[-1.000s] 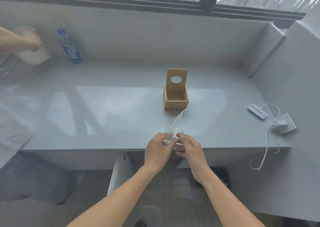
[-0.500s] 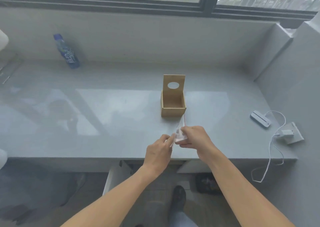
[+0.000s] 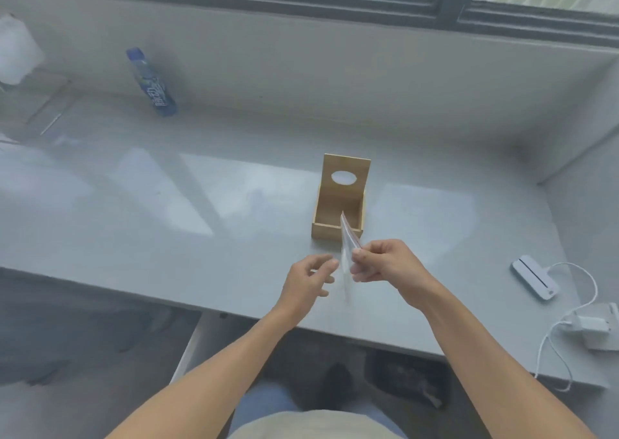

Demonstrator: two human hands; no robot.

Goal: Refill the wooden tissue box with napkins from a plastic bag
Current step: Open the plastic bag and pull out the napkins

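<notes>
Since half a second ago, the left hand (image 3: pixel 310 281) has let go of the clear plastic bag (image 3: pixel 348 247) and now hovers just beside it with fingers loosely spread, holding nothing. Only the right hand (image 3: pixel 385 261) pinches the bag, edge-on and tilted, its top corner in front of the wooden box (image 3: pixel 338 210). That box stands open on the grey counter (image 3: pixel 167 230), just beyond both hands.
</notes>
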